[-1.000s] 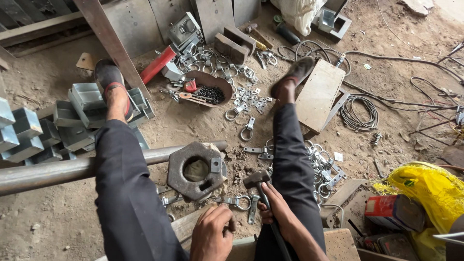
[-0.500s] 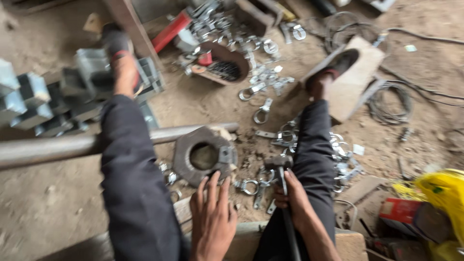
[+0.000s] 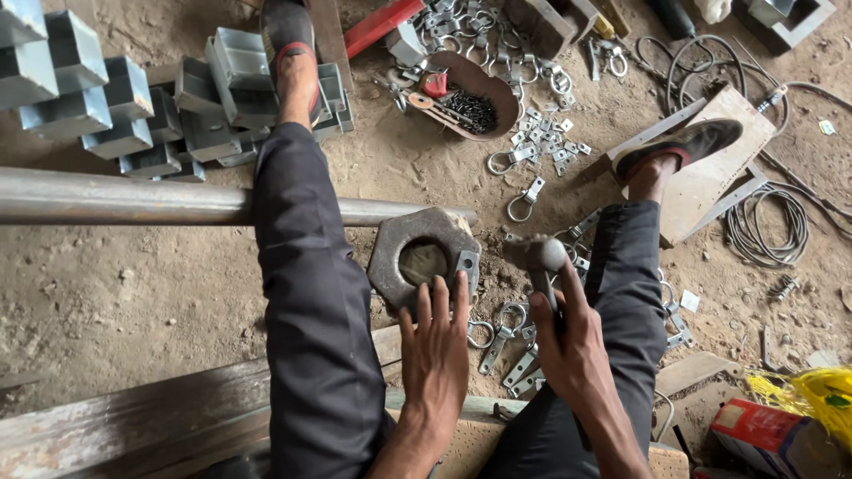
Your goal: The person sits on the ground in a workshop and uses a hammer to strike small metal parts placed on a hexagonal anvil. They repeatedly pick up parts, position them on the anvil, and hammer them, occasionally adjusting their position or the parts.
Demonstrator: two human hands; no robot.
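I sit with my legs apart over a dirt floor. My left hand point(image 3: 435, 346) lies flat with spread fingers, its fingertips on the near edge of a heavy rusty hexagonal nut point(image 3: 419, 255) on the ground between my legs. A small metal bracket point(image 3: 467, 263) rests on the nut's right side. My right hand point(image 3: 572, 341) grips the handle of a hammer point(image 3: 541, 262), whose head sits just right of the nut, low above the ground. Metal ring clamps point(image 3: 501, 333) lie scattered under both hands.
A long steel pipe point(image 3: 124, 200) runs from the left under my left leg. Grey metal channel pieces point(image 3: 106, 106) are stacked at top left. A rusty bowl point(image 3: 475, 98) of screws, loose clamps point(image 3: 532, 142), a wooden board point(image 3: 710, 177), coiled wire point(image 3: 768, 226) and a yellow bag point(image 3: 812, 395) lie around.
The camera tilted down and closer. My left hand reached forward onto the nut's edge, and the hammer in my right hand came up beside the nut.
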